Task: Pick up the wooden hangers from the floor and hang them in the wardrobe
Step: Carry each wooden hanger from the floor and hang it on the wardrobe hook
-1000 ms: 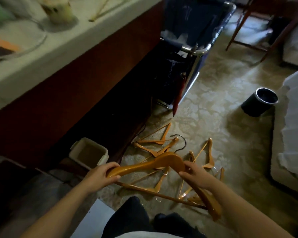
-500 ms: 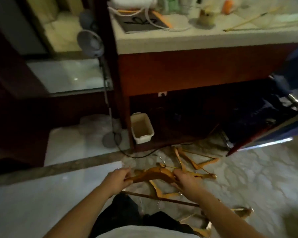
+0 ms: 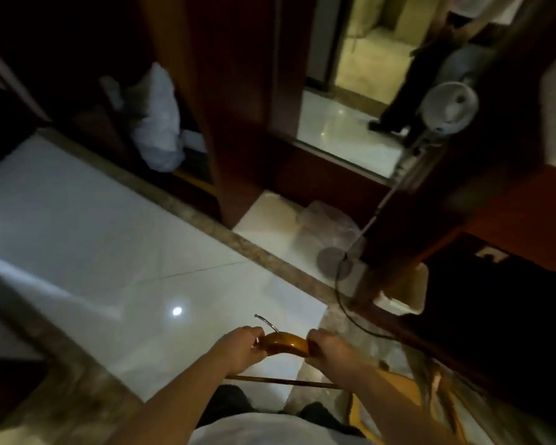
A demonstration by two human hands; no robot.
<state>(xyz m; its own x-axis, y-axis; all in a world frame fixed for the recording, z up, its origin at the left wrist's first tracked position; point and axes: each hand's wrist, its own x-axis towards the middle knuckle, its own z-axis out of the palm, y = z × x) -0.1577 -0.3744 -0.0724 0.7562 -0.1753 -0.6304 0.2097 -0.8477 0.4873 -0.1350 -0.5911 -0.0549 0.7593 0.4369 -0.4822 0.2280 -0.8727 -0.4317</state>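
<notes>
one wooden hanger (image 3: pixel 285 343) held two-handed, bottom centre
wardrobe (image 3: pixel 190 91) open at upper left; left hand (image 3: pixel 238 350) curled round the hanger's left end, right hand (image 3: pixel 328 348) gripping its right end, hook (image 3: pixel 267 322) pointing up-left; more hangers (image 3: pixel 398 390) lie at lower right.

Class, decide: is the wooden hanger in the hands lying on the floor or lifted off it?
Lifted off: the left hand and right hand grip the hanger above the floor.

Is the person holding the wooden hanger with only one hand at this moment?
No, the left hand and the right hand both grip the wooden hanger.
</notes>
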